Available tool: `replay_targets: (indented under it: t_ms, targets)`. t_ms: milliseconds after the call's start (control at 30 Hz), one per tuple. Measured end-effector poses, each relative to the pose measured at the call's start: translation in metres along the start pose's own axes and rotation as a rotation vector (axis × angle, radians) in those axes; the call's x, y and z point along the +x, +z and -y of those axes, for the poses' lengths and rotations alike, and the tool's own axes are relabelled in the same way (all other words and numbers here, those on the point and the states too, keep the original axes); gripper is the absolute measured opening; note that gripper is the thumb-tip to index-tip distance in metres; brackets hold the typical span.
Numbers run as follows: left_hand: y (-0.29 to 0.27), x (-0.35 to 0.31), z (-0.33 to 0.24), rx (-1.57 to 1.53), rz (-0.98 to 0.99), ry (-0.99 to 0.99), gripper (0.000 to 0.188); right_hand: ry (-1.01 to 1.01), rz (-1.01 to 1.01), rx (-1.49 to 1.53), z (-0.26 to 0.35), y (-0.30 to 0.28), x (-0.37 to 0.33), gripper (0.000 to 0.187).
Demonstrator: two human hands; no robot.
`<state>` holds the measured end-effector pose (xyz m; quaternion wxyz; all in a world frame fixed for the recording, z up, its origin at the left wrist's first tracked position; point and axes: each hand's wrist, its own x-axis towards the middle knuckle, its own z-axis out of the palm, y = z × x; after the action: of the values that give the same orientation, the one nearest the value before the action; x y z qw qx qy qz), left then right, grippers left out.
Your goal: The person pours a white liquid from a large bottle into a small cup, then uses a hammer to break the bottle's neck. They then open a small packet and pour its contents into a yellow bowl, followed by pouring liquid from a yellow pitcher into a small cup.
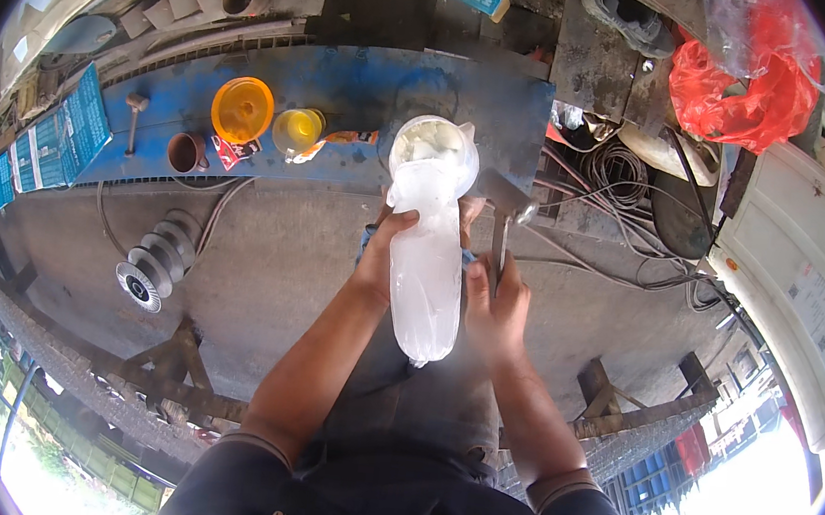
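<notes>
White, ice-like block (426, 284), sleeved in plastic: we grip its left side with our left hand (380, 254), its far end at the mouth of the white tub (467, 171). Our right hand (500, 312) is closed around the hammer (504, 209). Caution: a glancing blow could strike our left hand; slick plastic could let the block slip; uneven pressure could tip the tub. We face a scuffed blue bench (361, 76), with an orange bowl (242, 107) and yellow mug (296, 131) left, a grey spool (159, 258) near left, and a white cabinet (790, 257) right.
</notes>
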<state>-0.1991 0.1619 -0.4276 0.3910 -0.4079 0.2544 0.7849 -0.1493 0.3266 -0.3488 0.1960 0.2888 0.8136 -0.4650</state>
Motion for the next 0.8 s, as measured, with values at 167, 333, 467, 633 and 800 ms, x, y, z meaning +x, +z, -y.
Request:
replay_targets:
  t_ms: [167,333,467,633,800]
  targets:
    - [0.014,0.000,-0.007,-0.071,0.089,-0.048,0.070,0.063,0.030,0.165,-0.014,0.020,0.002,0.064]
    - [0.019,-0.003,-0.011,-0.138,0.087,-0.169,0.069,-0.083,0.073,0.222,-0.028,0.022,0.004,0.081]
    - [0.022,0.001,-0.012,-0.022,0.040,-0.173,0.071,0.015,0.228,0.311,-0.038,0.016,0.005,0.118]
    - [0.029,0.000,-0.009,-0.016,0.038,-0.086,0.075,0.062,0.174,0.455,-0.046,0.018,0.009,0.082]
    - [0.026,-0.008,0.001,0.022,0.038,-0.034,0.077,0.028,0.183,0.422,-0.049,0.017,0.006,0.082]
